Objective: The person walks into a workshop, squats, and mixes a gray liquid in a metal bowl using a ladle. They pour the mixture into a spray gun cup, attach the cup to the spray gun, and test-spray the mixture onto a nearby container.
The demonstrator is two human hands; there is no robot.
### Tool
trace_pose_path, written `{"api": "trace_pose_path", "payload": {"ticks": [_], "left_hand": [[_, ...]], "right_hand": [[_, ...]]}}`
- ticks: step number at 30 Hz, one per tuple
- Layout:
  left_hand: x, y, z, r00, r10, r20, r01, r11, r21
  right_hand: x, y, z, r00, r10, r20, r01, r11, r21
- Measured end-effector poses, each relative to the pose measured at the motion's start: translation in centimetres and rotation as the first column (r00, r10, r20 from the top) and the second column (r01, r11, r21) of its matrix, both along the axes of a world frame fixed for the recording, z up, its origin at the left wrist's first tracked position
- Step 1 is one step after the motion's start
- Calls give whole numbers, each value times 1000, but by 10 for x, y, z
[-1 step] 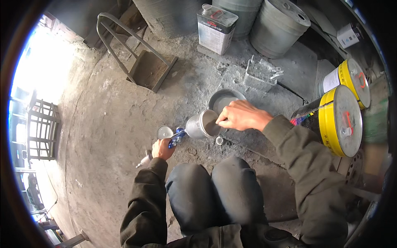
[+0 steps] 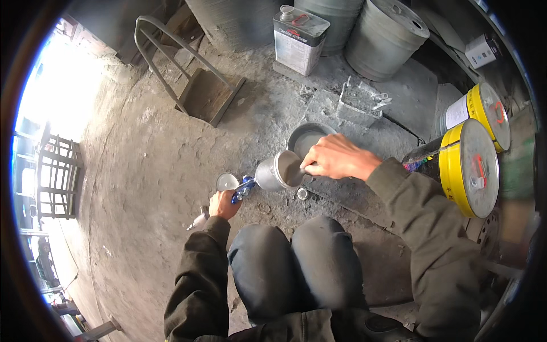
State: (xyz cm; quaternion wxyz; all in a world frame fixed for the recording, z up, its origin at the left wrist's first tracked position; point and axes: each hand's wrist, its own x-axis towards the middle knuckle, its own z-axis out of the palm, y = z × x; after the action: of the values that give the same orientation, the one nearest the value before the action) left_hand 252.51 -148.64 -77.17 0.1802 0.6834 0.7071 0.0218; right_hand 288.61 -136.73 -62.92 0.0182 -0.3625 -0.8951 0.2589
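Grey metal spray gun (image 2: 250, 185), one, lies tilted above the concrete floor (image 2: 142, 171), just ahead of the knees. The left hand (image 2: 222, 204) has its fingers curled tight around the handle. The right hand (image 2: 337, 158) pinches a thin stick inside the gun's open cup (image 2: 279, 171). One round pan (image 2: 307, 137) sits behind; two yellow-rimmed cans (image 2: 470, 165) lie right.
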Motion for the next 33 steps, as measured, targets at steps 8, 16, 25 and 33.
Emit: {"api": "trace_pose_path", "payload": {"ticks": [8,16,25,33], "left_hand": [[18,19,11,996,-59,-72,46,985,-168],[20,9,8,1000,14,-28,-16,997,-71],[35,22,19,1000,-8,-3,8,1000,-23],[16,3,8,999,12,-34,-14,998,-55]], "right_hand": [[-4,-15,-11,987,157,26,-149,851,504],[-4,3,-3,984,-179,-19,168,948,-272],[4,-9,-32,988,134,77,-155,876,457],[0,-10,-5,979,200,39,-196,872,449]]}}
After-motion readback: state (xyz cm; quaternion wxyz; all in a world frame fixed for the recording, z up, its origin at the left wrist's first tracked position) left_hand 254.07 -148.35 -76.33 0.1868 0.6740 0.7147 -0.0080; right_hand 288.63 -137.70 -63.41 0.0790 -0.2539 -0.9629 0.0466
